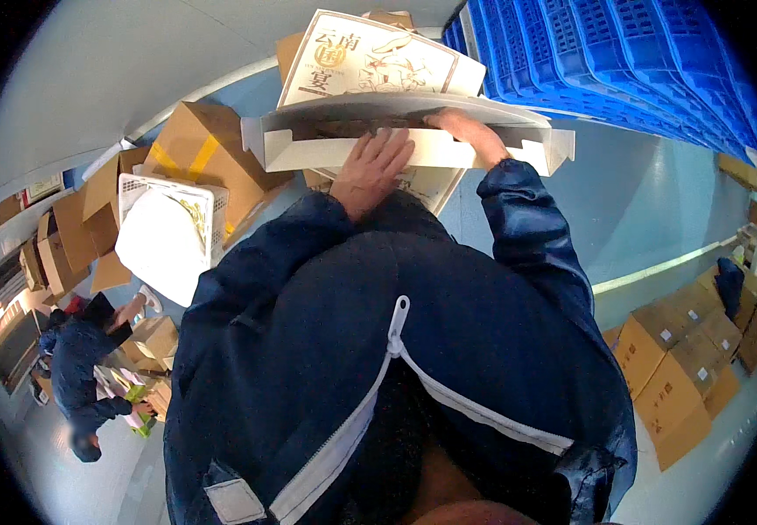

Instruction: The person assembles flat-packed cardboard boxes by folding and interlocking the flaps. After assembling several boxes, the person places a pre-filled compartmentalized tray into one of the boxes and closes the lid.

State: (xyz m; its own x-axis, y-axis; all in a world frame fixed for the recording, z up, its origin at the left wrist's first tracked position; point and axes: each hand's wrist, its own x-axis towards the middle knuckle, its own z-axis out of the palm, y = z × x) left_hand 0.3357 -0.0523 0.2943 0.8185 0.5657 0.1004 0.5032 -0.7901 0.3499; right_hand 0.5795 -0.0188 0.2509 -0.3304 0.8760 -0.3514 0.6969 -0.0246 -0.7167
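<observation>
A white cardboard box (308,156) stands open in front of me, with its long narrow opening toward me and folded flaps at both ends. My left hand (373,166) lies against its near wall, fingers stretched out with the tips at the upper edge. Into the opening reaches my right hand (466,131), over the near wall; its fingertips are partly hidden, and what they touch I cannot make out. Behind the open box lies a flat white printed carton (378,61) with brown line drawings. Part of another printed surface (435,185) shows below the box.
Blue plastic crates (606,61) are stacked at the far right. On the left are a brown carton with yellow tape (195,149) and a white basket (217,214) with a white bag. Stacked cartons (676,367) stand at right. Another person (85,367) bends at lower left.
</observation>
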